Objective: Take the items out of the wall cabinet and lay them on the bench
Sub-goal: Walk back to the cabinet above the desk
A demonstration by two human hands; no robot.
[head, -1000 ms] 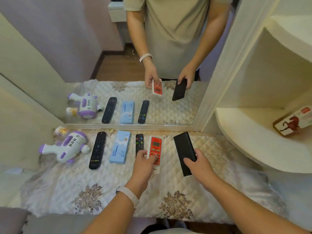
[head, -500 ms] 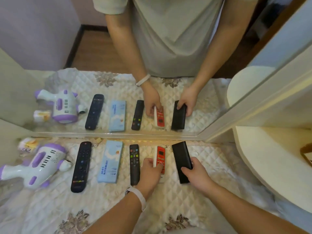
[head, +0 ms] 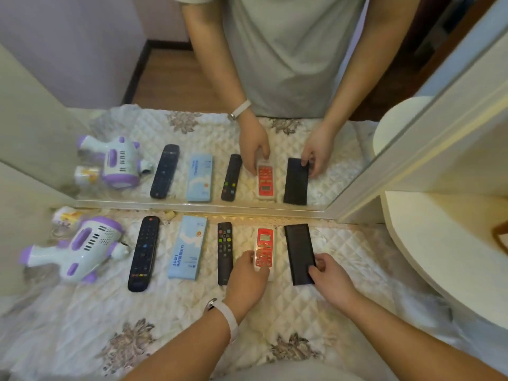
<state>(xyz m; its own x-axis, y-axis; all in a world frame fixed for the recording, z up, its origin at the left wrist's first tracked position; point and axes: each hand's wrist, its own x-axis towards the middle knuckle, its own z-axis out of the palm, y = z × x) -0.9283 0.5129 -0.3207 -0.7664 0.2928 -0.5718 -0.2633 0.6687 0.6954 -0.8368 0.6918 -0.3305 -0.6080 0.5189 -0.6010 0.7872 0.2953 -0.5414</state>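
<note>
Hands on the last two items

Left hand (head: pixel 247 273) pinched on the near end of the red remote (head: pixel 264 250); right hand (head: pixel 331 277) gripped on the near corner of the black slab (head: pixel 299 253), both laid flat on the quilted bench cover (head: pixel 82 320). Risked nudging the small black remote (head: pixel 224 251) just left of the red remote while letting go, judged from the tight spacing. Soft, puckered cover, liable to drag with a sliding item. Farther left: blue box (head: pixel 188 247), long black remote (head: pixel 143 253), purple toy (head: pixel 79 250). Beyond, mirror (head: pixel 82 78); right, cabinet shelf (head: pixel 439 243).

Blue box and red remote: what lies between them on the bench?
In the head view, one slim black remote lies between the blue box and the red remote.
</note>
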